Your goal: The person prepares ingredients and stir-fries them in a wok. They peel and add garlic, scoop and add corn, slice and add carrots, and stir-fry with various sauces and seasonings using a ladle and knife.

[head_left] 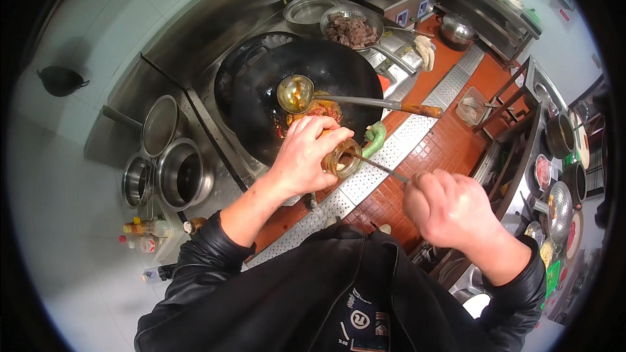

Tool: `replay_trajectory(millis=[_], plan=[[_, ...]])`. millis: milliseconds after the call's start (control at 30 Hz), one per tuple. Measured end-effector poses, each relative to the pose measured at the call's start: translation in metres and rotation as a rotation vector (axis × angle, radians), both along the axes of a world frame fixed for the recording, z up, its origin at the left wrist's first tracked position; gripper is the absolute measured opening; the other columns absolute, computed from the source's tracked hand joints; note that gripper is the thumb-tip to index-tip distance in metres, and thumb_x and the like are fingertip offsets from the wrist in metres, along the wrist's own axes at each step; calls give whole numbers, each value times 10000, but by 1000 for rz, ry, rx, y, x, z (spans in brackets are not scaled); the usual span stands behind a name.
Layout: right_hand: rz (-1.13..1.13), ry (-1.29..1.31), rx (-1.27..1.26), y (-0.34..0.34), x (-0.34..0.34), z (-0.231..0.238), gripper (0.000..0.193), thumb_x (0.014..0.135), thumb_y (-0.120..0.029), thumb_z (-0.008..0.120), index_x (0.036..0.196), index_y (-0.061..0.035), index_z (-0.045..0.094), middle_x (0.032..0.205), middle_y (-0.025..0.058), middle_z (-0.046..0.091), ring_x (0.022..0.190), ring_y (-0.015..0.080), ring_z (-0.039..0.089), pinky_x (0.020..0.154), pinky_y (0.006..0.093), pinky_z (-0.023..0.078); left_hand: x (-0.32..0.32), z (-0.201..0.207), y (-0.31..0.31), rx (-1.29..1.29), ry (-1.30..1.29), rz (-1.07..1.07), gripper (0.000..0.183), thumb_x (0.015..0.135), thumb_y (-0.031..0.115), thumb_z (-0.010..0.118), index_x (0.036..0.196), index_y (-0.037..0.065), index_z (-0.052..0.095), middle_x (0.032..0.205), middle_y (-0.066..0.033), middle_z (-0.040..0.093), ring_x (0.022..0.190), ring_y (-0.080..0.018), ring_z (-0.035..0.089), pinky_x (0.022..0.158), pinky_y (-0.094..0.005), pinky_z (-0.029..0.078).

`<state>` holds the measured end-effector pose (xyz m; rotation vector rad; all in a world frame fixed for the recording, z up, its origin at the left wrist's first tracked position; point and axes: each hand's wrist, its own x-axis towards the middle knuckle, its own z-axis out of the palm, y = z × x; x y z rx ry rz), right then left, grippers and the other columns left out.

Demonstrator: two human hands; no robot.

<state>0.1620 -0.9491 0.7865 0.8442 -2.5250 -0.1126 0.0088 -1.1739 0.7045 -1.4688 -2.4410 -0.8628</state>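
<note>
My left hand (305, 155) is wrapped round a tilted glass jar (343, 159), its mouth facing my right side. In my right hand (450, 210) is the end of a thin metal utensil (386, 169); its other end is inside the jar, so I cannot tell its kind. Beyond the left hand sits a large black wok (261, 124) with oily red and orange food (321, 111) in it, partly hidden by the hand. A ladle (295, 94) with some oily liquid in its bowl lies across the wok, its wooden-ended handle pointing right. Green cloth (373, 139) covers the wok's handle.
Behind the wok, a strainer of browned meat pieces (352, 30) rests near a metal pot (310, 12). Steel pots (184, 175) and bottles (145, 227) stand at the left. At the right runs a counter with pans and a perforated skimmer (559, 212). The floor is red tile (417, 150).
</note>
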Motion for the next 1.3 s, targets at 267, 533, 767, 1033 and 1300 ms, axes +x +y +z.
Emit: replay_trajectory(millis=[267,533,767,1033,1300], plan=[[-154,-52,145,-4,3,-13,224,748,-114,599,906,40,640,641,39,473,570,178,545,486,309,455,1,6,5,-49,27,16,654,510,86,786,1146,111,640,1125,-96,560,1076,-322,537,950,-433,428],[-156,-626,-399,14,2,-25,57,744,-40,590,754,14,576,664,153,614,633,325,637,571,413,513,3,-15,10,59,98,49,607,544,149,817,1128,115,655,1113,-100,569,1057,-318,546,931,-438,434],[-210,-1108,-1186,0,-16,-46,158,911,-47,618,1005,54,697,633,90,634,557,157,608,546,283,479,4,-45,9,314,121,203,677,540,152,871,1162,82,613,1131,-121,566,1056,-302,563,907,-407,476],[-258,-1338,-1792,-36,-23,-67,227,932,-127,564,798,29,661,619,30,566,539,82,482,500,254,393,-1,-90,-3,589,92,426,745,577,152,907,1204,48,519,1176,-128,501,1093,-280,550,943,-369,474],[-256,-1372,-2041,-52,-25,-71,173,938,-124,563,894,14,659,642,23,566,514,84,462,458,231,353,-9,-103,-10,634,-38,437,788,590,146,923,1234,31,486,1205,-112,453,1119,-241,530,979,-354,454]])
